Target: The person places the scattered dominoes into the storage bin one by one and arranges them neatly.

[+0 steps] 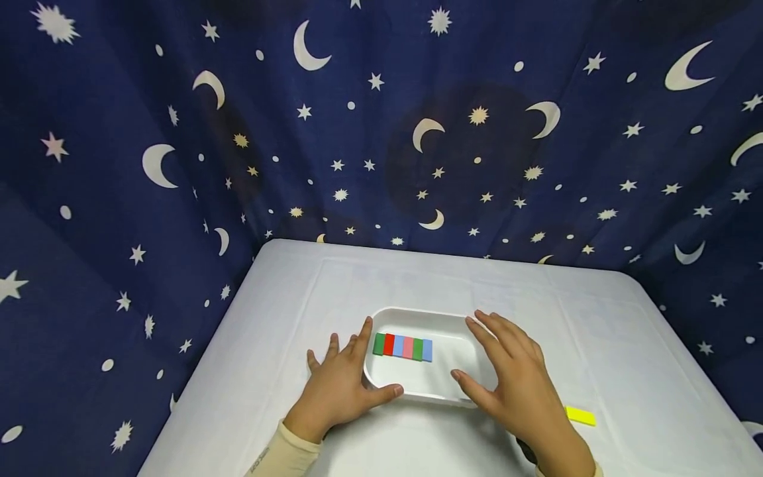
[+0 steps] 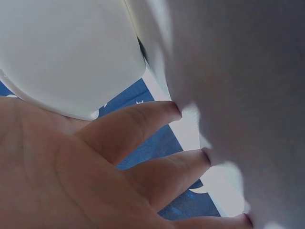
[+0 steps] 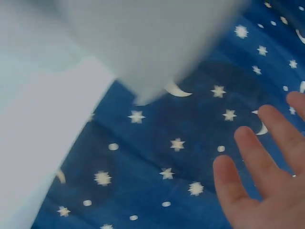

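A white tray with rounded corners (image 1: 441, 384) sits on the table. Toward its left side lies a side-by-side row of thin colored blocks (image 1: 403, 347) in green, red, blue and pink. My left hand (image 1: 346, 391) is spread at the tray's left end, index finger along the side and thumb at the front rim. In the left wrist view the other fingertips (image 2: 174, 110) touch the table, the tray beside the palm. Over the tray's right end my right hand (image 1: 512, 377) is spread with nothing in its grasp; the right wrist view shows its fingers (image 3: 248, 148) apart from the blurred tray.
A yellow block (image 1: 581, 416) lies on the white-covered table (image 1: 298, 291), right of the right forearm. Behind the table and along its sides hangs a dark blue curtain (image 1: 357, 139) with moons and stars.
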Action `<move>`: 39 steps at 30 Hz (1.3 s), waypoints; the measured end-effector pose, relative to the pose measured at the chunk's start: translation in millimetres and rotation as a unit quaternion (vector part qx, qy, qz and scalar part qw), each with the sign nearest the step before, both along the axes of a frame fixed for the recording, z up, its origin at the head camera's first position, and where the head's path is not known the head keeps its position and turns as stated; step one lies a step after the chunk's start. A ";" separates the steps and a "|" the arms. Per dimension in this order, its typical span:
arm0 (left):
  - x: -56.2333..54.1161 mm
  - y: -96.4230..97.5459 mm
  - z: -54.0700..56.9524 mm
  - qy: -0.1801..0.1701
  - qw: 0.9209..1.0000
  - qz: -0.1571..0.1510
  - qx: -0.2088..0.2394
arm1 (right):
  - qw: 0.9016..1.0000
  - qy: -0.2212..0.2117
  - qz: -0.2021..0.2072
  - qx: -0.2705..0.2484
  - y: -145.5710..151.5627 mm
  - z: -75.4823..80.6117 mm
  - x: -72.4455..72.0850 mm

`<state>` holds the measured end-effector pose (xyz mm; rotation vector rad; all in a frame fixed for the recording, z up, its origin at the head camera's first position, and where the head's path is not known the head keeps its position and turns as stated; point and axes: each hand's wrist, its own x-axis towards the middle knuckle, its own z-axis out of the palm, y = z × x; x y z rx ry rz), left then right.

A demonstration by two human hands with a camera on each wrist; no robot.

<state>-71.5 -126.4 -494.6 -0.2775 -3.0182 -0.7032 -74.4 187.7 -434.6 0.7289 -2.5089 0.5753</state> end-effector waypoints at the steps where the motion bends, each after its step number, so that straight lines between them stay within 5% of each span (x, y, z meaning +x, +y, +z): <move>1: -0.1 0.0 0.0 0.000 1.000 0.000 0.000 | 1.000 -0.002 -0.006 0.001 3.3 -4.6 2.3; 21: -0.2 0.2 -3.4 -0.002 1.000 0.001 -0.001 | 0.994 -0.028 -0.090 -0.045 57.0 -43.5 25.4; 39: -3.4 0.6 -6.4 0.000 1.000 -0.005 -0.005 | 0.991 -0.056 -0.090 -0.087 73.6 -46.9 24.6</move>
